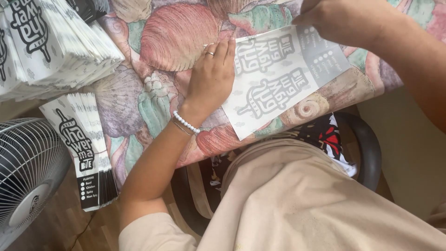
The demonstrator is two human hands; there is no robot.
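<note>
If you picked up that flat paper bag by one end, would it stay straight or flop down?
It would probably flop: the paper bag looks thin and lies quite flat on the shell-pattern tablecloth. It is likely very light, so a push may slide it; perhaps that is why the left hand presses on one edge and the right hand on the far end.

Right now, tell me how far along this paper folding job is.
Done, it seems: a stack of finished sleeves piled at upper left, and a fanned bundle hanging over the table edge. In hand: one printed sheet lies flat on the shell-patterned cloth, the left hand pressing its edge, the right hand holding its far end. No unworked sheets are in view.
</note>
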